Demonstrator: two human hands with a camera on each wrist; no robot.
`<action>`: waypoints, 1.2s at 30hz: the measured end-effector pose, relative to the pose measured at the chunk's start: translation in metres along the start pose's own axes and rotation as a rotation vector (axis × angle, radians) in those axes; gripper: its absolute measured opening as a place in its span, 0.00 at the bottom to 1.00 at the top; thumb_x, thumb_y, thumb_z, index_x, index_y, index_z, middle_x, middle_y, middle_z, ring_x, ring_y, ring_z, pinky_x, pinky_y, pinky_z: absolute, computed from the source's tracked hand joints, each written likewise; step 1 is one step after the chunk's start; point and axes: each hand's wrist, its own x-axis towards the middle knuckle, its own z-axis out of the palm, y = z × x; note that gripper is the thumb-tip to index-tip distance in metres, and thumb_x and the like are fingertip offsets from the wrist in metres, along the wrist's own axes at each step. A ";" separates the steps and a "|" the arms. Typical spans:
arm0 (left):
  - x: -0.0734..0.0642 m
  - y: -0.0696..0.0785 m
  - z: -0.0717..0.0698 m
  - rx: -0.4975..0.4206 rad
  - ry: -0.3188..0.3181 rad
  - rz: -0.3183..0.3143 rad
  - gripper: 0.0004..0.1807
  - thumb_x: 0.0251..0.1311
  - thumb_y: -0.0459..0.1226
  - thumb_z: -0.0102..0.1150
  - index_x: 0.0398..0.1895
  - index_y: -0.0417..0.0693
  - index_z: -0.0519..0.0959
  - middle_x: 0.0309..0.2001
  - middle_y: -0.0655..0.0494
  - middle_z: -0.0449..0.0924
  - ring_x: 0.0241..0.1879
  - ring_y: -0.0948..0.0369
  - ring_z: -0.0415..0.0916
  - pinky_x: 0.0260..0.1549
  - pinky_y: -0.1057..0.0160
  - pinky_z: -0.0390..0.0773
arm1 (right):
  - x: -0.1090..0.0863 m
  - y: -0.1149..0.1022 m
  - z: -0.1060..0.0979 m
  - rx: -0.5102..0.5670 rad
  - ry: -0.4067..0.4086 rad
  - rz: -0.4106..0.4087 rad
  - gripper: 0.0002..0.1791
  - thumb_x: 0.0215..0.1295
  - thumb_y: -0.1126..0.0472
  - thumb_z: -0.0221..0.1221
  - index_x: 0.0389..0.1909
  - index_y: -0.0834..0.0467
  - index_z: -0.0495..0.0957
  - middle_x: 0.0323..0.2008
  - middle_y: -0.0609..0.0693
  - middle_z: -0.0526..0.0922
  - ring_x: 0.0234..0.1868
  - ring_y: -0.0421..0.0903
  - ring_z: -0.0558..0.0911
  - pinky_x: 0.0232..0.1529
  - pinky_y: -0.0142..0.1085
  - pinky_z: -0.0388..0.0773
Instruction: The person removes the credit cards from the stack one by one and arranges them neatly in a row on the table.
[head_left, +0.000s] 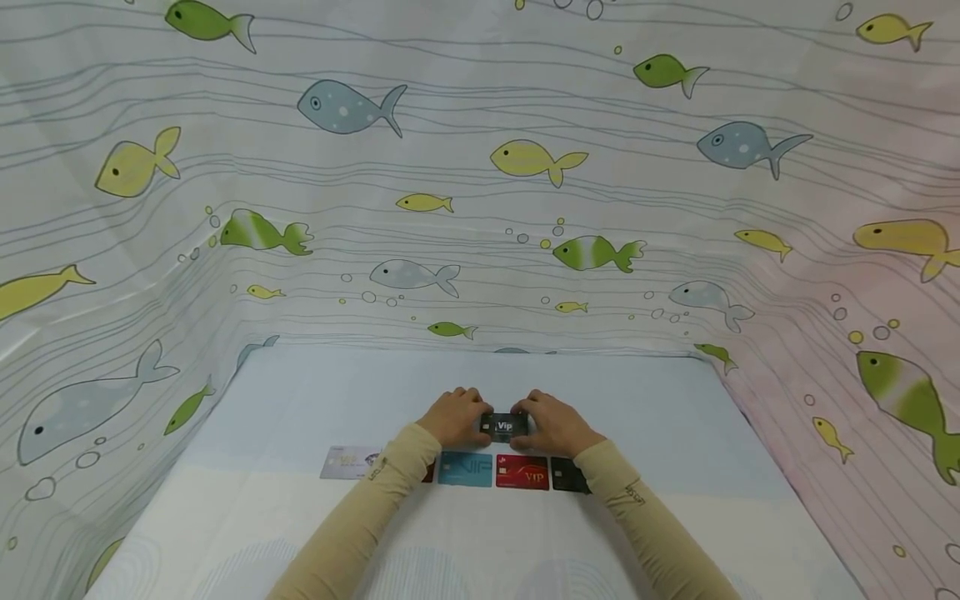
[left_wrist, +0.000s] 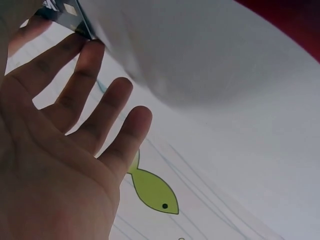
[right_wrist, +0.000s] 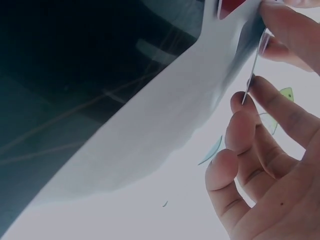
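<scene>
Both hands hold a black VIP card (head_left: 504, 427), one at each end. My left hand (head_left: 455, 417) pinches its left end between thumb and fingertips; in the left wrist view the card (left_wrist: 70, 15) shows at the fingertips, the other fingers loosely spread. At the opposite end, my right hand (head_left: 557, 423) grips it, and the right wrist view shows the card (right_wrist: 254, 67) nearly edge-on. Just nearer than the hands lies a row: a silver card (head_left: 341, 463), a dark red card (head_left: 430, 474) mostly behind the left sleeve, a blue card (head_left: 465, 469), a red card (head_left: 522, 472) and another black card (head_left: 567, 477), partly covered by the right sleeve.
A white and pale blue cloth (head_left: 480, 542) covers the table. Fish-printed sheeting (head_left: 480, 233) rises behind the table and along its left and right sides.
</scene>
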 end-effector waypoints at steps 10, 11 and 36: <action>-0.002 -0.007 0.005 0.007 -0.006 0.025 0.29 0.57 0.56 0.71 0.59 0.53 0.82 0.52 0.53 0.78 0.52 0.54 0.75 0.54 0.50 0.77 | 0.000 -0.006 0.001 -0.038 0.004 -0.002 0.32 0.55 0.42 0.74 0.58 0.50 0.80 0.49 0.48 0.77 0.43 0.43 0.77 0.51 0.43 0.80; -0.002 -0.007 0.005 0.008 -0.005 0.027 0.29 0.58 0.55 0.71 0.59 0.53 0.82 0.53 0.53 0.78 0.52 0.54 0.75 0.54 0.50 0.77 | 0.000 -0.007 0.000 -0.041 0.010 -0.008 0.32 0.55 0.42 0.74 0.58 0.50 0.80 0.49 0.48 0.77 0.43 0.43 0.77 0.51 0.43 0.80; -0.016 -0.005 0.000 0.009 0.060 0.094 0.30 0.61 0.54 0.69 0.61 0.51 0.78 0.55 0.51 0.79 0.59 0.48 0.74 0.56 0.46 0.75 | -0.007 -0.015 -0.010 -0.089 0.059 -0.056 0.32 0.55 0.41 0.74 0.57 0.52 0.81 0.47 0.46 0.77 0.39 0.43 0.76 0.45 0.42 0.80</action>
